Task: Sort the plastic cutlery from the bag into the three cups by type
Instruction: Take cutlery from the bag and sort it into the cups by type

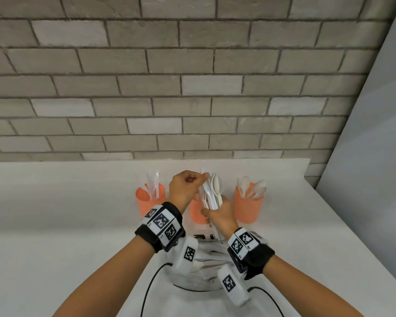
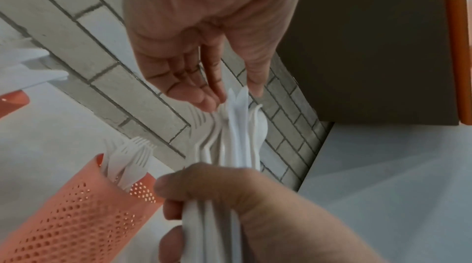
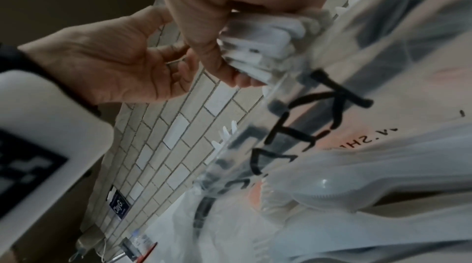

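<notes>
Head view: right hand wraps a bunch of white cutlery by the handles, held upright over the middle cup. Left hand is at the top of the bunch, thumb & forefinger pinching the tip of one piece; other fingers curled in. Three orange perforated cups stand in a row near the brick wall on the white counter: left cup has knives, right cup has spoons, middle cup mostly hidden behind the hands. Clear plastic bag lies on the counter btwn the forearms, w/ more cutlery inside. Both wrists carry black straps w/ marker tags and cables.

Left wrist view: left hand pinches the top of one white piece; type not clear, blurred. Below, right hand fist clamped round the handles of the bunch, which mixes forks, a spoon & flat pieces. An orange cup w/ forks stands just beside the fist. A 2nd orange cup shows at the left edge.

Right wrist view: right hand closed tight on the handle ends. Left hand behind it, palm showing, fingers partly curled. Bag fills the right side, black marker letters on it, spoons visible through the plastic.
</notes>
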Tool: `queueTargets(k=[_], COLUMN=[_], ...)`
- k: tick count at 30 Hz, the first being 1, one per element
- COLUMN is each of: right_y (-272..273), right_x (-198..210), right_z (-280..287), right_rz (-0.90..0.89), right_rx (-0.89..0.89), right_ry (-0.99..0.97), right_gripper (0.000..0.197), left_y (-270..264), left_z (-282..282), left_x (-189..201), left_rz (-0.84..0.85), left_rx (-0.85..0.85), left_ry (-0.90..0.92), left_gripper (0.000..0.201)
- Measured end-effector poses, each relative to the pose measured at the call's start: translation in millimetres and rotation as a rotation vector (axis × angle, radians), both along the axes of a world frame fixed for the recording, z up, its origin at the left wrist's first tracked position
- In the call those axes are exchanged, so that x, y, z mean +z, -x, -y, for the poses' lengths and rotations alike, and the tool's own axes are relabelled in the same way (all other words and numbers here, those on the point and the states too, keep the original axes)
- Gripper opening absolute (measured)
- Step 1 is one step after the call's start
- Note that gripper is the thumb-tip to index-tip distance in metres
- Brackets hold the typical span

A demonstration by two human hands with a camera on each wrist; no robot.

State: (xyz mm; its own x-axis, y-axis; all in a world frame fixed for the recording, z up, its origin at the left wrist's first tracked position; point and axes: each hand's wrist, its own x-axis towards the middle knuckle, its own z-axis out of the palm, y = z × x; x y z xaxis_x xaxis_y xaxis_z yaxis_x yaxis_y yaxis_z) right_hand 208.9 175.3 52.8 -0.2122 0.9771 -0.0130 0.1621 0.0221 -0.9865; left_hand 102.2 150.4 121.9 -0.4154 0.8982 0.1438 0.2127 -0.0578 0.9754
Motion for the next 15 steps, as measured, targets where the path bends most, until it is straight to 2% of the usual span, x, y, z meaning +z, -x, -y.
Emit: queueTargets(k=[2,8,15], right_y=[1,-5,-10], right_x=[-3,-6,-7], right_z=[0,2,5], right_rz=[0.046,0.084,0.081], right_rx=[-0.017,-0.010,0.004], right_ry=[-0.026,-0.012,-0.009], right_gripper=[0.029,0.032,0.032], left_y=[-3,-3,11], left_z=[-7,-14,-20], left_x=[-5,-8,2], left_rz=[-0.008,-0.064,-0.030], left_rx=[0.017,-0.053,0.058], left_ry=[0.048,0.096,0.030], left_gripper=[0.021,0.018,0.024])
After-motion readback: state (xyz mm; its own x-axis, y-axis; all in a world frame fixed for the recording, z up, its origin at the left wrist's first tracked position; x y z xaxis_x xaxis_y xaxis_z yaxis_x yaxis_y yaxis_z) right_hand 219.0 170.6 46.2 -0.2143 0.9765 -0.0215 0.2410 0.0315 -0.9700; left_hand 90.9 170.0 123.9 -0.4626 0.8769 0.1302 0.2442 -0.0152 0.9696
